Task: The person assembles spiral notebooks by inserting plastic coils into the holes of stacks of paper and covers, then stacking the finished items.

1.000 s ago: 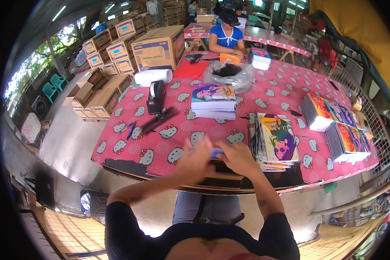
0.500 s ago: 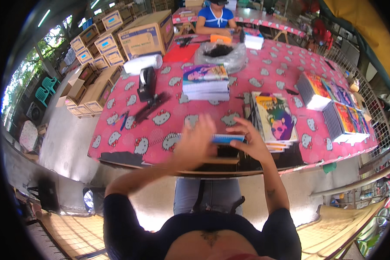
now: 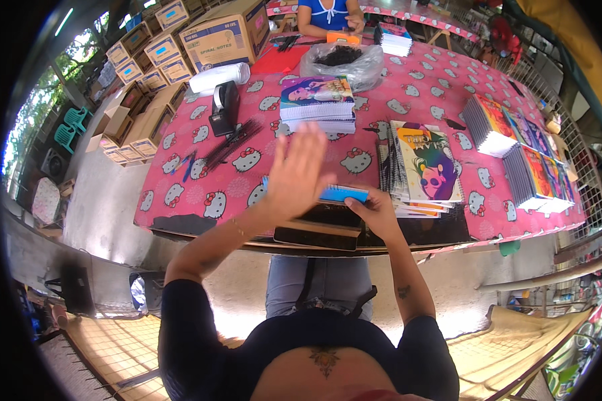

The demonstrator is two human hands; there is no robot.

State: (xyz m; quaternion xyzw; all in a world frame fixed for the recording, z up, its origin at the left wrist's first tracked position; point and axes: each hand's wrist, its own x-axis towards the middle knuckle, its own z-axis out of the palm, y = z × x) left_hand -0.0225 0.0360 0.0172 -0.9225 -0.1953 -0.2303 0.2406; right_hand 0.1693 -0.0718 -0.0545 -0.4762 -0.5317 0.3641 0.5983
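Note:
My left hand (image 3: 295, 170) is flat with fingers stretched out, over the left part of a narrow blue notebook edge (image 3: 344, 193). Its palm hides much of that notebook, and whether it presses on it I cannot tell. At the notebook's right end, my right hand (image 3: 376, 212) pinches it between thumb and fingers. Beneath lies a black board or stand (image 3: 318, 235) at the table's front edge. Just right of my right hand is a fanned pile of spiral notebooks (image 3: 427, 167) with colourful covers. A neat notebook stack (image 3: 318, 107) stands beyond my left hand.
Black coil wires (image 3: 233, 146) lie beside a black tape dispenser (image 3: 225, 110) on the pink patterned table (image 3: 247, 160). A plastic bag of black pieces (image 3: 341, 63) sits farther back. More notebook stacks (image 3: 525, 157) stand right; cartons (image 3: 224, 37) rise left. A co-worker (image 3: 328, 17) sits opposite.
My left hand has moved forward and stretched out flat. My right hand, open before, has closed on the notebook's right end. The whole view has shifted slightly.

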